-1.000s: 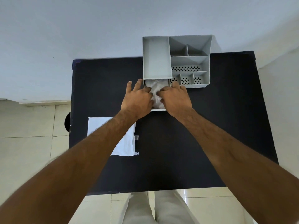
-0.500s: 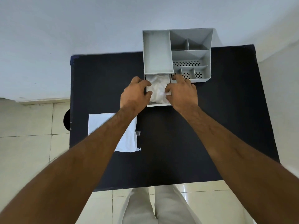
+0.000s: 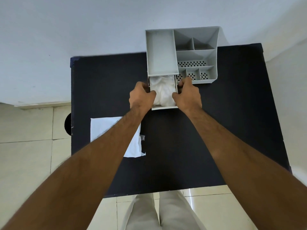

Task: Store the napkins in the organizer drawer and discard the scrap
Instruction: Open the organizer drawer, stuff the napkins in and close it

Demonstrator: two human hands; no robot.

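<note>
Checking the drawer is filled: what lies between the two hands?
Head view: crumpled napkins in the open drawer, between left hand and right hand.

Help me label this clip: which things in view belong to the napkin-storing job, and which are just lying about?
Job:
- napkins, crumpled in the open drawer
- organizer
- left hand and right hand at the drawer's sides
- white sheet, small scrap

Lying about:
- dark round object beside the table

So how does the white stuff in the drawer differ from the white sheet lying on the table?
The napkins in the drawer are crumpled and bunched; the sheet lies flat and smooth. The napkins sit boxed in between the left hand and right hand; the sheet lies loose on the black table, partly under the left forearm. Both are white.
</note>
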